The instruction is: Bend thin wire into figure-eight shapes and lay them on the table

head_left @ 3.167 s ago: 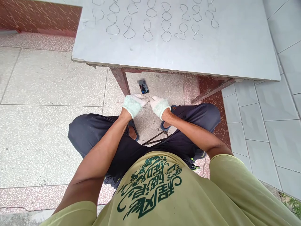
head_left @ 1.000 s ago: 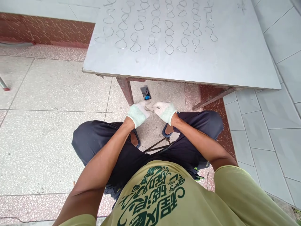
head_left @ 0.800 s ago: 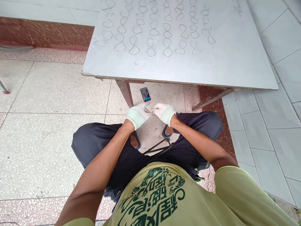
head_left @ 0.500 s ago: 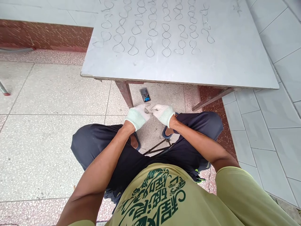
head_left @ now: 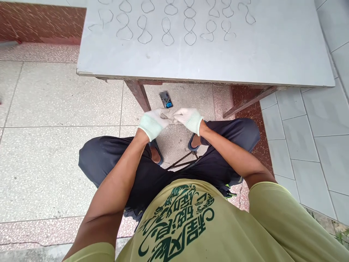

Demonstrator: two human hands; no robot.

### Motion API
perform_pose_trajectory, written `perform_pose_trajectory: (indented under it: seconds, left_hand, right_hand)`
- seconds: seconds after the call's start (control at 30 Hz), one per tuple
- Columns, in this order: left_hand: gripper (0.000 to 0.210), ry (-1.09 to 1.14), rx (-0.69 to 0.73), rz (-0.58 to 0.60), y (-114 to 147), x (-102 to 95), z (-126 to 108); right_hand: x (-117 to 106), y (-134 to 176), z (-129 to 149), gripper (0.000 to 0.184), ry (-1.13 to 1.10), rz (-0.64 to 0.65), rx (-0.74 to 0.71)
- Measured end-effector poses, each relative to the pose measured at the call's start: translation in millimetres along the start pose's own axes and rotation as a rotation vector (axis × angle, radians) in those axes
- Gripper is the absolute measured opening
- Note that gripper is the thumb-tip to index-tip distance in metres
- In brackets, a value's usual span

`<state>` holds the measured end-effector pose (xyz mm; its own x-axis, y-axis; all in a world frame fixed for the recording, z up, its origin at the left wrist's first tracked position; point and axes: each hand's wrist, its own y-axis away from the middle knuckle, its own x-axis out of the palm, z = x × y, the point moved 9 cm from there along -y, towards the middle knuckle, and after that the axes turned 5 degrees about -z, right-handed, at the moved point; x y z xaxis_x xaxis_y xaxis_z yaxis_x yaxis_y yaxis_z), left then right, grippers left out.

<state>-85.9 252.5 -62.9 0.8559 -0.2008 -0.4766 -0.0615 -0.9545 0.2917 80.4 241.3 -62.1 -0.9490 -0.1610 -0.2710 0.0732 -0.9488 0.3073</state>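
I sit low in front of a grey table (head_left: 272, 54). My left hand (head_left: 153, 122) and my right hand (head_left: 189, 119), both in white gloves, meet between my knees. Their fingertips pinch a thin piece of wire (head_left: 168, 117) from either end. The wire's shape is mostly hidden by the fingers. On the tabletop lie several bent wire figure-eight loops (head_left: 167, 31) in rows.
A phone (head_left: 165, 99) lies on the tiled floor under the table, just beyond my hands. A red-brown table leg (head_left: 139, 95) stands left of it, and a slanted brace (head_left: 247, 102) to the right. Dark thin rods (head_left: 181, 161) lie on the floor between my feet.
My hands have stayed together on the wire, shifting slightly. The view has tilted down, so the table sits higher in the picture.
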Motion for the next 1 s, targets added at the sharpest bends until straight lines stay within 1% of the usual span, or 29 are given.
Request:
perform_pose_trajectory:
  seconds: [0.07, 0.17, 0.23, 0.33, 0.4, 0.47, 0.53, 0.6, 0.7, 0.8, 0.93, 1.0]
  left_hand:
    - [0.049, 0.129, -0.031, 0.036, 0, 1.6, 2]
    - [0.043, 0.305, 0.047, 0.068, 4, -1.0, -9]
    - [0.044, 0.382, 0.101, 0.060, 6, -6.0, -16]
    - [0.038, 0.453, 0.122, 0.035, 8, -12.0, -21]
    - [0.032, 0.487, 0.117, 0.004, 8, -14.8, -21]
    - [0.028, 0.525, 0.121, -0.012, 9, -14.8, -21]
    - [0.030, 0.571, 0.132, 0.009, 9, -10.7, -21]
    - [0.034, 0.607, 0.128, 0.044, 8, -5.1, -19]
    - [0.040, 0.591, 0.097, 0.055, 2, -1.9, -11]
    - [0.043, 0.529, 0.091, 0.076, -4, -2.8, -5]
    - [0.050, 0.475, 0.093, 0.113, -10, -5.2, -2]
    - [0.050, 0.453, 0.085, 0.119, -10, -5.6, -1]
  right_hand:
    - [-5, -1, 4, 0.018, -0.010, -0.008, -0.020]
    - [-9, -1, 11, 0.018, -0.019, 0.001, -0.052]
    - [-10, -1, 16, 0.021, -0.063, 0.037, -0.071]
    - [-12, 1, 24, 0.023, -0.156, 0.079, -0.091]
    - [-13, 1, 25, 0.024, -0.199, 0.084, -0.067]
    - [-14, 2, 23, 0.024, -0.249, 0.079, -0.012]
    - [-14, 2, 22, 0.020, -0.309, 0.069, 0.039]
    - [-14, 2, 22, 0.020, -0.347, 0.057, 0.059]
    - [-16, 4, 25, 0.026, -0.351, 0.055, 0.065]
    - [-17, 7, 26, 0.032, -0.335, 0.071, 0.109]
    - [-14, 10, 27, 0.033, -0.301, 0.112, 0.171]
    - [-13, 11, 26, 0.032, -0.267, 0.119, 0.186]
